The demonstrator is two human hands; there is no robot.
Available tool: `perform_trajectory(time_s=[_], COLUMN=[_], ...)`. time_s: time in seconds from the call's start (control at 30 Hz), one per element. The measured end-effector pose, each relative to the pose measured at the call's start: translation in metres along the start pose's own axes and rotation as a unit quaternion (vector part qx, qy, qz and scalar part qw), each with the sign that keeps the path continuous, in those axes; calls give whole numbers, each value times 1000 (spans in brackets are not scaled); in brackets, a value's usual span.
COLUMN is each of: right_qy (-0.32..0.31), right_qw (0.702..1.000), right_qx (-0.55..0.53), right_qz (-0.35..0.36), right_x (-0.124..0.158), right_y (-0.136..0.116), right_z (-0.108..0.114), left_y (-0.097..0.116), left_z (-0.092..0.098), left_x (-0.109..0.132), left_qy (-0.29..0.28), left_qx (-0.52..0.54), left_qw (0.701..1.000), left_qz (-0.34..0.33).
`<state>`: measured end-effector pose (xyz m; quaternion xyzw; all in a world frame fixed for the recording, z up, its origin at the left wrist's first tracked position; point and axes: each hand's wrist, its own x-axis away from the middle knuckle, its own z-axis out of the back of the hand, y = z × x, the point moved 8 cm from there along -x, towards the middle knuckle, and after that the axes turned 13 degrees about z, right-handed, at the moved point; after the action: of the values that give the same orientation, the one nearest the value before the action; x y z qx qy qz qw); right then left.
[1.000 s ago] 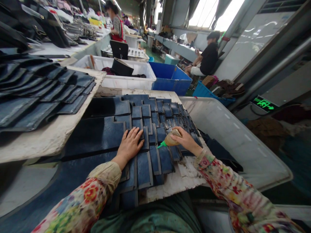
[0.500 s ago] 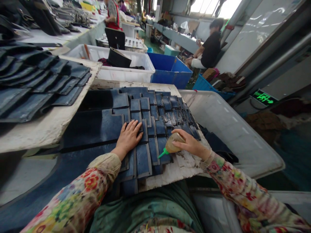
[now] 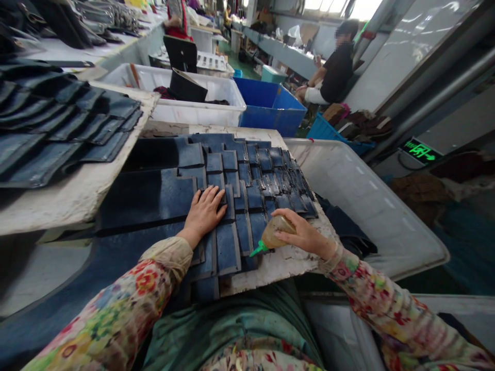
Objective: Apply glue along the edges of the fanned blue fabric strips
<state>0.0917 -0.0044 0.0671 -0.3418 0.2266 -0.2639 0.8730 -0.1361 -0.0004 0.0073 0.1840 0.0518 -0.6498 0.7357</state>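
Glue bottle clamped in my right hand; left hand spread flat on blue leather pieces beside it. I judge pieces beyond the nozzle glued, nearest ones outstanding.

We wear long floral sleeves, left sleeve and right sleeve: red, pink, yellow and green blooms on cream, cuffs faded. A teal-green garment covers our lap. Our left hand and right hand are bare.

Lit brightly by daylight from blown-out windows at top right; cast soft shadow beneath the left board; looked sharp mid-frame; bowed straight lines hard toward edges; went soft in far background, corners.
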Motion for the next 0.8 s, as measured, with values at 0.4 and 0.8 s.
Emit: perform_trajectory(time_s=[0.4, 0.8], right_qy=[74, 31], right_qw=[994, 995], right_qx=[59, 57], right_qz=[59, 80], right_x=[-7, -16], right_y=[4, 3], right_z=[8, 7], left_y=[0, 0], left_z=[-1, 0], left_x=[0, 0], left_qy=[5, 7], left_qx=[-16, 10], left_qw=[1000, 1000], left_qz=[-2, -1])
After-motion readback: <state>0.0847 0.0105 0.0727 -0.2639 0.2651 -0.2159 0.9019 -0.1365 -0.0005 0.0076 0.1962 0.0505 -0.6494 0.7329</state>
